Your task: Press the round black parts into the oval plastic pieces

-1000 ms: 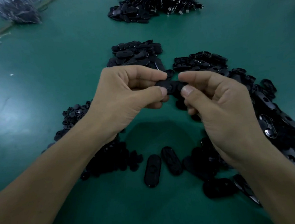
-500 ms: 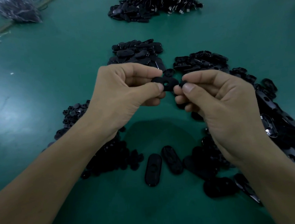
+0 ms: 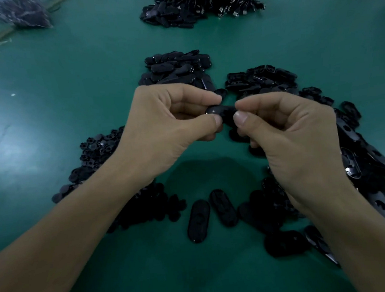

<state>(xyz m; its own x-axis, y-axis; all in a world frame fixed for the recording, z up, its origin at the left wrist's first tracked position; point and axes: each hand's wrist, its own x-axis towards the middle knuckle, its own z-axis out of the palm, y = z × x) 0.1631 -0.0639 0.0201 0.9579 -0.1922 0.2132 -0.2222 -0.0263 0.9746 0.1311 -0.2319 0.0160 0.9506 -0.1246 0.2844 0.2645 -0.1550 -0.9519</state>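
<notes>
A black oval plastic piece (image 3: pixel 224 114) is held in the air above the green table (image 3: pixel 88 85). My left hand (image 3: pixel 169 129) pinches its left end between thumb and forefinger. My right hand (image 3: pixel 288 135) pinches its right end the same way. Whether a round black part sits in the piece is hidden by the fingertips. A heap of small round black parts (image 3: pixel 98 149) lies under my left wrist. Oval pieces (image 3: pixel 361 145) are heaped to the right, partly behind my right hand.
Two loose oval pieces (image 3: pixel 199 219) (image 3: pixel 222 207) lie on the table below my hands. Another pile of oval pieces (image 3: pixel 177 69) sits just beyond my hands. A bigger pile of parts with cords (image 3: pixel 200 3) lies at the far edge, and a plastic bag (image 3: pixel 21 11) at far left.
Half a second ago my right hand was a little apart from the piece, pinching something small. Now both hands have closed together on the oval piece.
</notes>
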